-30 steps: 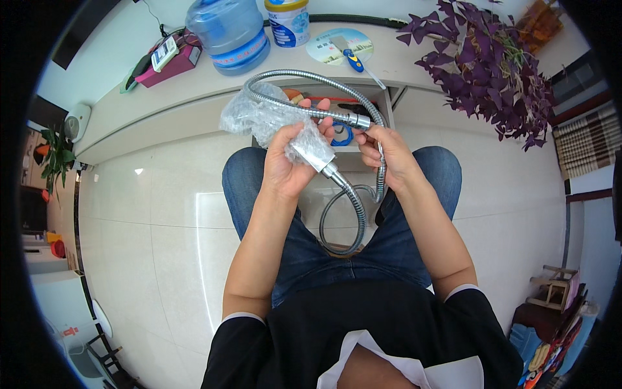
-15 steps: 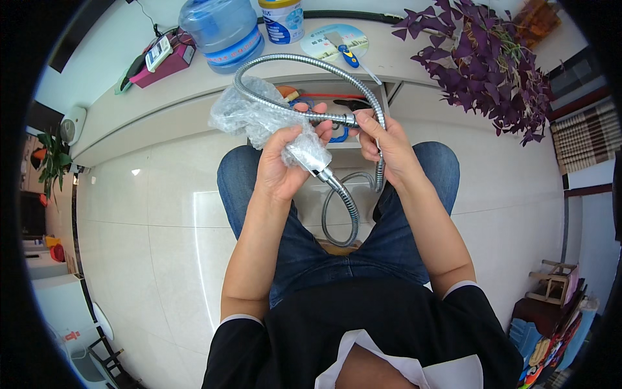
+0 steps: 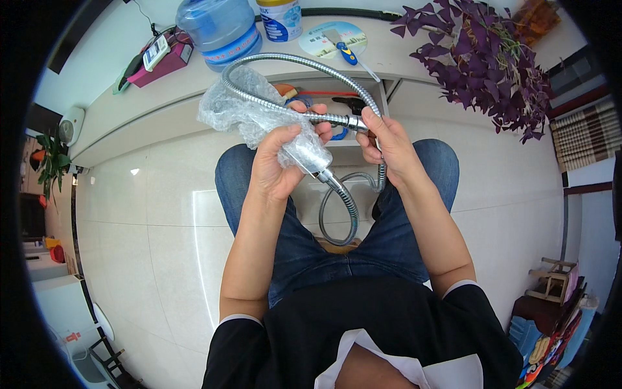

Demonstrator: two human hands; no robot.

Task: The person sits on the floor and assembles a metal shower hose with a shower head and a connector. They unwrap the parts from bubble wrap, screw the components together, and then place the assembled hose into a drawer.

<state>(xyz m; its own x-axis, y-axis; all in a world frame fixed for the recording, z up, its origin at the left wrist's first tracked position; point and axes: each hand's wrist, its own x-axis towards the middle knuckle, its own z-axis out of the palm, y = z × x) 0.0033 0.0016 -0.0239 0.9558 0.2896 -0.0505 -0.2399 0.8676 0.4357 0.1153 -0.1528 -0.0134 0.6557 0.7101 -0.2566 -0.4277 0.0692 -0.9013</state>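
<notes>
While your left hand (image 3: 275, 170) gripped the silver, clear-bubble-wrapped fitting (image 3: 307, 152), your right hand (image 3: 389, 144) pinched the flexible chrome hose (image 3: 334, 119) by its end between your knees, handling that seemingly called for steady fingers.

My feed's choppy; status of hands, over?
Left hand: closed around clear bubble-wrapped piece. Right hand: pinching silver cylindrical connector. Possible snag: ribbed silver metal hose, looped past both hands.
</notes>
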